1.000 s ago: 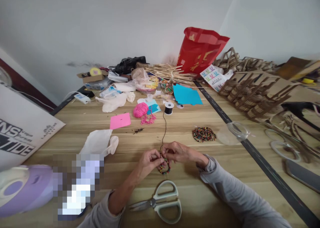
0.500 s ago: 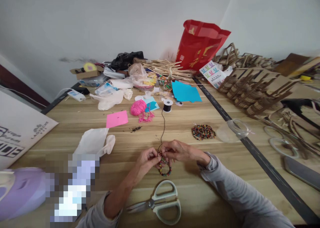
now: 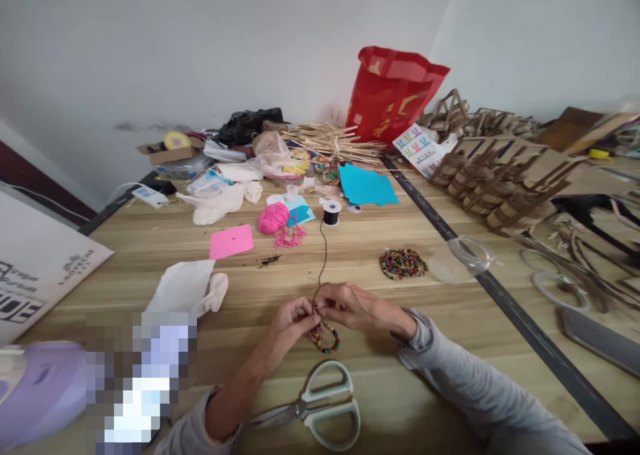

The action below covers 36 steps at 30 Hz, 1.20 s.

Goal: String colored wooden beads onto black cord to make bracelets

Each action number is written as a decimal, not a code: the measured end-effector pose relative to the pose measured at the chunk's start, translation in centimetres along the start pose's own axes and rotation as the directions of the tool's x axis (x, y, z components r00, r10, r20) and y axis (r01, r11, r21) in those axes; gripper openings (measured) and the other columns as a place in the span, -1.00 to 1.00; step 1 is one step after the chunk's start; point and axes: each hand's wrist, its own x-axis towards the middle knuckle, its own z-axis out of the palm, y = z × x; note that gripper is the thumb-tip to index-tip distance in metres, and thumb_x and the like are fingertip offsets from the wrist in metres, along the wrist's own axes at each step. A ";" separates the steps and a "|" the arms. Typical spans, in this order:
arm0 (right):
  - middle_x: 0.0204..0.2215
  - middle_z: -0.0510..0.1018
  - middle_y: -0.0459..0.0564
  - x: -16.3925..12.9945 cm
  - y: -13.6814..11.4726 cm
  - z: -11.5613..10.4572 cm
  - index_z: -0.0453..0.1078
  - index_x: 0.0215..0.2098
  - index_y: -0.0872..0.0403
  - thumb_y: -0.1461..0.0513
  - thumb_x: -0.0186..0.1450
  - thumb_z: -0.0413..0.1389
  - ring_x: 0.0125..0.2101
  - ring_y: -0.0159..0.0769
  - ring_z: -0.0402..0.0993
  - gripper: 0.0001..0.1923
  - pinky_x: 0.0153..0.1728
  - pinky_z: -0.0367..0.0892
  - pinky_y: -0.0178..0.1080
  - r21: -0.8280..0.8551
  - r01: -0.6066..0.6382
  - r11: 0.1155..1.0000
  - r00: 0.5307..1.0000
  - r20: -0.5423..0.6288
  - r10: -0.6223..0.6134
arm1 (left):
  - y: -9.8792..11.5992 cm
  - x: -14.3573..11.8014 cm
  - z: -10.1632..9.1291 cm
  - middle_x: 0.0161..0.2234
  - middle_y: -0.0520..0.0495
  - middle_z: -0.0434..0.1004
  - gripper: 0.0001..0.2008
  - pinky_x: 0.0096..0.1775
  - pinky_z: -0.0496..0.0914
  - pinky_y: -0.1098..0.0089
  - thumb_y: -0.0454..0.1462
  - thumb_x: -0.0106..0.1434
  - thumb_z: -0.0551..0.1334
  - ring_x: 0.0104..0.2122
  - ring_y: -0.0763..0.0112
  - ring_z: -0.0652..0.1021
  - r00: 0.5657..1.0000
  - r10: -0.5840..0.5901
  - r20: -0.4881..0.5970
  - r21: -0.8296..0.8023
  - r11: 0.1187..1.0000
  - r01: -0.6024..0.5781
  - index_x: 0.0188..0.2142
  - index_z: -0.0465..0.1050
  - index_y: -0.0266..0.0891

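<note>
On the desk (image 3: pixel 150 242), near its front edge, the left hand (image 3: pixel 290 322) and right hand (image 3: pixel 350 306) pinch the cord (image 3: pixel 324 255) closed above a bead loop (image 3: pixel 326 335). If a pinch loosens, beads may slide off and scatter toward the scissors (image 3: pixel 320 408).

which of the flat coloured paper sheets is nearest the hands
The pink paper sheet, left of the black cord. The two blue sheets lie farther back, beyond the black thread spool.
</note>
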 end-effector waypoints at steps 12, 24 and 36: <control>-0.41 0.40 0.00 -1.5 0.5 3.2 0.29 -0.30 0.09 0.26 0.41 -0.08 -0.41 -0.34 0.33 -0.84 -0.39 0.25 -0.32 -0.106 0.215 0.971 0.947 -0.220 -0.234 | -0.8 0.4 -0.7 -0.56 0.03 0.44 -0.64 -0.48 0.38 0.46 -0.12 -0.08 0.42 -0.55 0.47 0.47 1.000 0.000 0.010 -0.181 0.983 0.002 -0.52 0.31 -0.30; -0.34 0.43 0.06 -1.8 1.3 3.2 0.34 -0.31 0.09 0.18 0.38 -0.01 -0.31 -0.29 0.37 -0.82 -0.29 0.32 -0.27 0.099 0.265 0.959 0.927 -0.299 -0.225 | -0.8 0.7 -0.6 -0.59 0.06 0.42 -0.68 -0.48 0.28 0.50 -0.20 -0.14 0.44 -0.57 0.54 0.41 0.996 0.062 0.061 -0.074 0.996 -0.057 -0.59 0.32 -0.30; -0.63 0.31 -0.15 -1.4 3.2 3.9 0.31 -0.40 0.14 -0.09 0.32 -0.02 -0.63 -0.50 0.15 -0.54 -0.63 0.07 -0.42 0.463 -0.101 0.880 0.989 -0.053 0.141 | -1.0 -0.6 0.5 -0.54 0.02 0.40 -0.85 -0.40 0.27 0.47 -0.47 0.04 0.15 -0.49 0.46 0.41 0.896 0.437 0.079 0.598 0.698 -0.394 -0.56 0.30 -0.24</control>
